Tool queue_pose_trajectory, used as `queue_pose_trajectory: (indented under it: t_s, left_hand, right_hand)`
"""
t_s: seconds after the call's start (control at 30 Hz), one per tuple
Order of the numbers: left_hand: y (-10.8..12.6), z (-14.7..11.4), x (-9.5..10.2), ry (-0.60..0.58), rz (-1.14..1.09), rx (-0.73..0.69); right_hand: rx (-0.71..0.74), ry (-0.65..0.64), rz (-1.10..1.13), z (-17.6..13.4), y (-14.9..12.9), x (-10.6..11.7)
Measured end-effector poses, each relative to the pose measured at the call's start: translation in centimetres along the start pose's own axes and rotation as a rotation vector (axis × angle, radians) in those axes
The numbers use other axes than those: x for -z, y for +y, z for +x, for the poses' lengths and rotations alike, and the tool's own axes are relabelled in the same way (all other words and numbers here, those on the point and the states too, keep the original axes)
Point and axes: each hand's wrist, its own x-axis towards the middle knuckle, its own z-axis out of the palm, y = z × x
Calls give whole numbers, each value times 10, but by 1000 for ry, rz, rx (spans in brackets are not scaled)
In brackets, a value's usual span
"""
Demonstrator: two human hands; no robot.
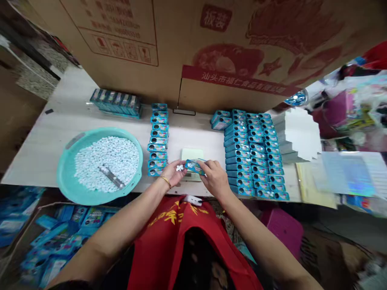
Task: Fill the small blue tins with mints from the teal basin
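Note:
My left hand [173, 175], palm up with curled fingers, holds a few small white candies [179, 168] near its fingertips. Between the thumb and fingers of my right hand [216, 177] is a small blue candy box [194, 166], tilted, its left end close to the candies. Both hands are over a pale green kitchen scale [192, 153], which they partly cover. To the left stands a turquoise basin [61, 171] with many of the same white candies; a clear scoop-like tool [111, 177] lies on them.
A column of blue boxes [158, 139] stands left of the scale, with packed rows [238, 160] to the right. A wrapped pack [116, 102] lies behind the basin. A large cardboard carton [169, 52] closes off the back. White cards [302, 133] are stacked right; more boxes [60, 241] fill a carton lower left.

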Motion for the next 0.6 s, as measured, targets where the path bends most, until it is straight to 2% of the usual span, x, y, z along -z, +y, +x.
queue_pose_trajectory:
  t_s: [0.13, 0.23, 0.37, 0.47, 0.53, 0.6]
  left_hand:
    - [6, -5, 4, 4, 6, -6]
    - [11, -11, 10, 27, -12, -8]
    - [15, -19, 18, 20, -47, 0]
    - [11, -24, 23, 9, -78, 16]
    - [6, -27, 26, 3, -98, 24]
    - [0, -31, 31, -10, -113, 35]
  right_hand:
    - [-120, 100, 222, -3, 17, -19]
    - [-203, 168, 397, 3, 27, -43]
    - [-255, 187, 492, 14, 36, -73]
    - [-246, 208, 431, 12, 30, -73]
    - [-206, 241, 358, 5, 14, -64]
    - [-97, 193, 323, -3, -10, -55]
